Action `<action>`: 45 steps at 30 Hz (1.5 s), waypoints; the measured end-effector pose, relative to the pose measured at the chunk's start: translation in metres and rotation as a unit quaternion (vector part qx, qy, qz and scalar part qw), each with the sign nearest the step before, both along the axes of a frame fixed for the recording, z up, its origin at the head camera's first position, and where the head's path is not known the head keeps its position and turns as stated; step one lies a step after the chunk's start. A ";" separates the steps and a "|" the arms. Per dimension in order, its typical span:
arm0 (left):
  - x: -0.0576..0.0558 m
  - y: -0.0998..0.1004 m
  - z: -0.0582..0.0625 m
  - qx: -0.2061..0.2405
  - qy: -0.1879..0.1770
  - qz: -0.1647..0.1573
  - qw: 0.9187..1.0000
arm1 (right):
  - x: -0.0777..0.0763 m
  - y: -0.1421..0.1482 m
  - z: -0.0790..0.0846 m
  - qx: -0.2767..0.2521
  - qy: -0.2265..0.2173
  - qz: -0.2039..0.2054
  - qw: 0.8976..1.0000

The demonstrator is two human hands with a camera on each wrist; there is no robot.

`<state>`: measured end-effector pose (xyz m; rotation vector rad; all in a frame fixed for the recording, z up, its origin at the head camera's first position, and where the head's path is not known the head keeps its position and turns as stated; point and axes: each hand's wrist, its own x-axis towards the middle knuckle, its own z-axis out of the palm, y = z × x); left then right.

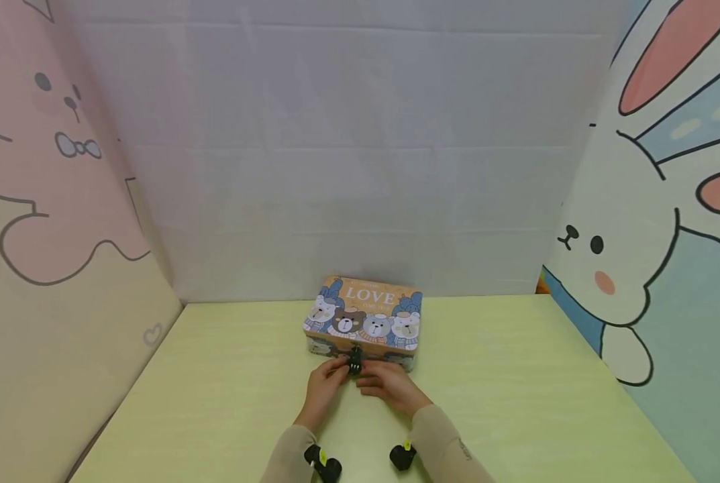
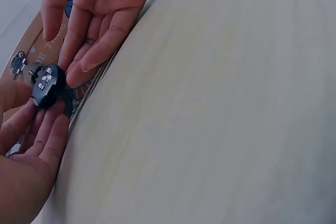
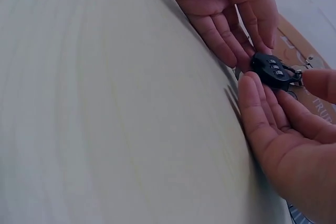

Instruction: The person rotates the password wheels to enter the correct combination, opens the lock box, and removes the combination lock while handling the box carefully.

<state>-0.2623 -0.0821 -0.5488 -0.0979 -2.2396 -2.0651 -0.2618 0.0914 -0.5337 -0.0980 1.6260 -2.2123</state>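
A small black combination padlock (image 1: 355, 362) with three light number wheels is at the front of a rectangular tin box (image 1: 368, 302). The lid shows LOVE and several cartoon bears. My left hand (image 1: 323, 390) pinches the padlock from the left, and my right hand (image 1: 394, 387) holds it from the right. In the left wrist view, the fingers of the left hand (image 2: 31, 156) lie under the padlock (image 2: 48, 85). The right wrist view has the right thumb (image 3: 321, 85) close to the shackle, beside the box's metal latch. Fingers cover part of the box front.
The box rests on a pale yellow-green table (image 1: 227, 376), near its back edge. Behind stands a white cloth wall (image 1: 360, 147). Panels with a cartoon animal (image 1: 64, 174) and a rabbit (image 1: 613, 268) bound the left and right. Black wrist cameras (image 1: 403, 457) sit at both sleeves.
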 end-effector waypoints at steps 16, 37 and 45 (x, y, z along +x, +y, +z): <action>-0.005 -0.004 -0.007 0.086 -0.048 -0.033 0.995 | -0.002 -0.006 -0.007 0.001 0.011 -0.016 1.000; -0.008 -0.007 -0.009 0.108 -0.076 -0.043 0.990 | -0.008 -0.013 -0.011 0.018 0.011 -0.037 0.999; -0.009 -0.006 -0.010 0.105 -0.073 -0.040 0.991 | -0.008 -0.014 -0.012 0.020 0.012 -0.037 0.999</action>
